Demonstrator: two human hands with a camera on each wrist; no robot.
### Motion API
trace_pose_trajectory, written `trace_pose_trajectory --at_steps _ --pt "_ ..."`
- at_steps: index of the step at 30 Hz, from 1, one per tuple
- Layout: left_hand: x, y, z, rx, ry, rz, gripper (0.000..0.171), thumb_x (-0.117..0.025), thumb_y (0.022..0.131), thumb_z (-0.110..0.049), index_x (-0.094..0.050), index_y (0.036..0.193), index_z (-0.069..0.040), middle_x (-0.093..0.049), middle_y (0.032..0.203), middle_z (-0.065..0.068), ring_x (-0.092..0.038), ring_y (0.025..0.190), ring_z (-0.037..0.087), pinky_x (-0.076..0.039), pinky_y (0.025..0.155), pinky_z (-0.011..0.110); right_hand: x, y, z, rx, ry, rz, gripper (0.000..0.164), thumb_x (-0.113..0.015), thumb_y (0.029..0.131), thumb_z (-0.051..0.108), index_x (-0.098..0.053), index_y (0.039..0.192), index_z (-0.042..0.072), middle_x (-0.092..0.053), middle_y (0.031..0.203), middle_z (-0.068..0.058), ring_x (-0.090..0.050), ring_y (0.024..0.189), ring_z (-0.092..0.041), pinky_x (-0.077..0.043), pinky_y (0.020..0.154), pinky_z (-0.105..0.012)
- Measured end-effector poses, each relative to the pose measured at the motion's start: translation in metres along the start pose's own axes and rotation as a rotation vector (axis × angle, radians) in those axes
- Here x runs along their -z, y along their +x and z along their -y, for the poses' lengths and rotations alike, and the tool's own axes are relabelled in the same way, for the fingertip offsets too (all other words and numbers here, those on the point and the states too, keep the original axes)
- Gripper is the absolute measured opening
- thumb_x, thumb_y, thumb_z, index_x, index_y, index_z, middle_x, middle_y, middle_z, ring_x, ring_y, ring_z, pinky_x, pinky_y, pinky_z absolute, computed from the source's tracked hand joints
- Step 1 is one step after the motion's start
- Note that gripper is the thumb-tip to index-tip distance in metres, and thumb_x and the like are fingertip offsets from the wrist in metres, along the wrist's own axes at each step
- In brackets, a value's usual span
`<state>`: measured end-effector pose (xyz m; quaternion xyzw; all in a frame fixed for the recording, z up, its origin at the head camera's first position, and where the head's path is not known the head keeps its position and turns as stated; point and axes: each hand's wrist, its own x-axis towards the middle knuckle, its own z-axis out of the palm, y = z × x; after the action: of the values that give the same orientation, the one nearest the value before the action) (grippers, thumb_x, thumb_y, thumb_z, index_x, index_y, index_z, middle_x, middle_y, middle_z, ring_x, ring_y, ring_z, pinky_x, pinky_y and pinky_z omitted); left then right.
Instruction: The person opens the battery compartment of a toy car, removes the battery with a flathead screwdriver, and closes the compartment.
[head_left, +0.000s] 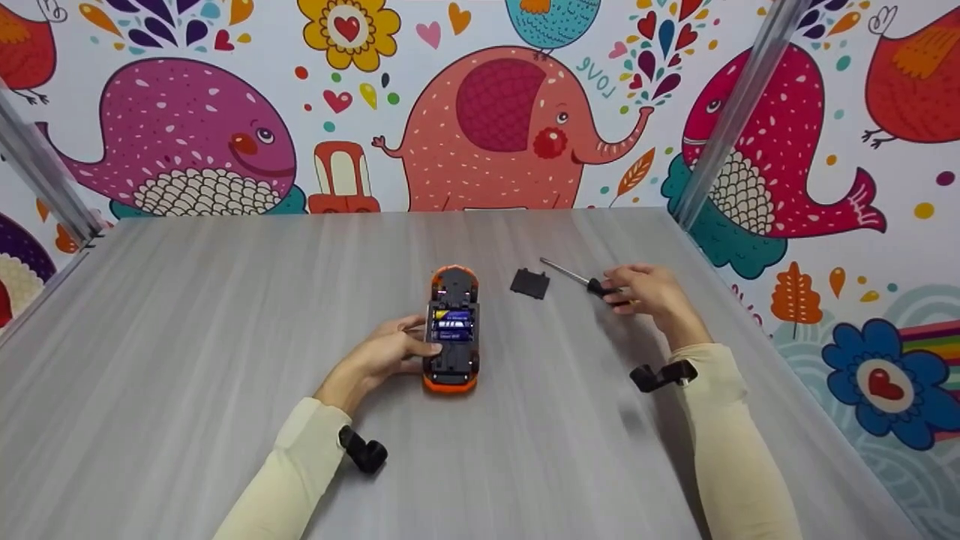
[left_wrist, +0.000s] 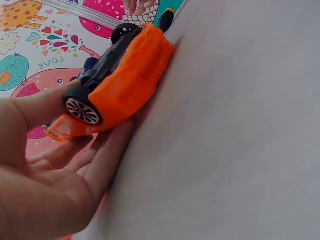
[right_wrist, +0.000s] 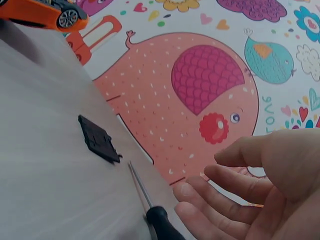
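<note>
My left hand [head_left: 379,349] grips an orange toy car [head_left: 453,364] by its side, thumb on the dark underside. The car is upside down, and blue batteries [head_left: 453,325] show in its uncovered compartment. In the left wrist view the car's orange body [left_wrist: 132,75] is tilted, with fingers beneath it and the thumb by a wheel. A screwdriver [head_left: 568,271] with a dark handle lies to the right. Just over that handle, my right hand [head_left: 651,291] has loosely bent fingers, apart from the screwdriver [right_wrist: 161,222] in the right wrist view.
A black battery cover [head_left: 530,283] lies on the grey table [head_left: 225,315] between the car and the screwdriver tip. Behind stands a wall panel [head_left: 480,150] printed with cartoon animals, with metal posts [head_left: 739,120] at the table's back corners.
</note>
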<state>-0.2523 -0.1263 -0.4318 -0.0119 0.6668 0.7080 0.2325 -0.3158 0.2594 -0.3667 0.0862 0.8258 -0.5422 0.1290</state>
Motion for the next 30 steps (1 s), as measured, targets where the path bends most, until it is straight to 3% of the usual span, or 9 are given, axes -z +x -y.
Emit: trace_pose_trajectory --at_steps 5,15,23,30 --pt "0.001 -0.002 -0.002 0.005 0.009 0.004 0.077 -0.064 0.089 0.001 -0.026 0.156 0.001 -0.043 0.152 0.027 -0.062 0.12 0.026 -0.052 0.105 0.043 -0.015 -0.005 0.011 0.044 -0.034 0.013 0.042 -0.053 0.103 0.03 -0.057 0.135 0.003 -0.062 0.135 -0.021 -0.07 0.103 -0.019 -0.06 0.083 -0.027" --pt "0.006 -0.004 -0.005 0.015 0.001 0.013 0.077 -0.061 0.09 0.001 -0.022 0.156 0.004 -0.052 0.144 0.026 -0.067 0.105 0.02 -0.056 0.097 0.037 -0.049 -0.011 0.017 0.171 -0.028 0.148 0.037 -0.056 0.103 0.03 -0.062 0.127 0.002 -0.065 0.13 -0.024 -0.073 0.101 -0.021 -0.062 0.081 -0.033" --pt "0.012 -0.005 -0.006 0.022 0.006 -0.029 0.073 -0.061 0.09 0.0 -0.026 0.155 0.002 -0.066 0.126 0.018 -0.07 0.095 0.017 -0.058 0.084 0.03 -0.069 -0.014 0.017 0.178 -0.044 0.199 0.041 -0.056 0.103 0.03 -0.059 0.131 0.001 -0.068 0.126 -0.021 -0.073 0.098 -0.019 -0.062 0.081 -0.033" --pt "0.015 -0.004 -0.008 -0.003 0.022 -0.051 0.071 -0.06 0.091 0.0 -0.028 0.154 0.002 -0.066 0.122 0.016 -0.07 0.091 0.016 -0.058 0.081 0.028 -0.08 -0.014 0.014 0.18 -0.05 0.206 0.04 -0.06 0.101 0.029 -0.06 0.129 0.001 -0.069 0.124 -0.021 -0.073 0.095 -0.017 -0.062 0.081 -0.035"
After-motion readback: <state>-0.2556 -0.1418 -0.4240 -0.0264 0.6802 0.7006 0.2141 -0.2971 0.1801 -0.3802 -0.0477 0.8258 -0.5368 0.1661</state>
